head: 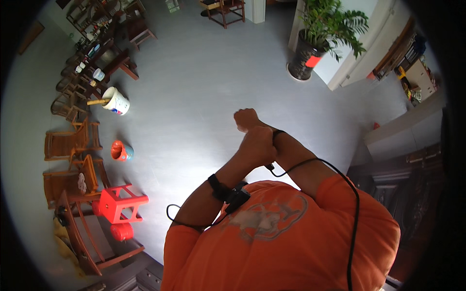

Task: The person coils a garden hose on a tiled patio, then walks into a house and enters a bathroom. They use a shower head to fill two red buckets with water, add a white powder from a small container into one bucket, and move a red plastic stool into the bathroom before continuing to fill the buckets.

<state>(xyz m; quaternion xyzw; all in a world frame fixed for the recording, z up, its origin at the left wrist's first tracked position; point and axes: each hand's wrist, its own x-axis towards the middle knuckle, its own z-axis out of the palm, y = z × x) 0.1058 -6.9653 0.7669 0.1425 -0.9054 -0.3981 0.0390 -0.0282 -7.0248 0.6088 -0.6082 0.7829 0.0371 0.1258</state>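
My left hand (257, 147) reaches across and is closed around my right wrist, next to a black strap (278, 133). Part of a black device (269, 167) with a cable shows just below it. My right hand (246, 119) is curled into a fist beyond the left one, and nothing is seen in it. A black strap (215, 184) on my left forearm carries a black device (238, 198) with a cable. Another black cable (355, 218) runs from the right wrist over the shoulder of my orange shirt (291, 247). The left fingertips are hidden.
Along the left are a red plastic stool (118, 203), an orange-lined bin (125, 152), a white bucket (118, 102) and wooden chairs (65, 143). A potted plant (304, 60) stands at the upper right. Dark carved panelling (393, 189) is at the right, and grey floor (196, 87) lies ahead.
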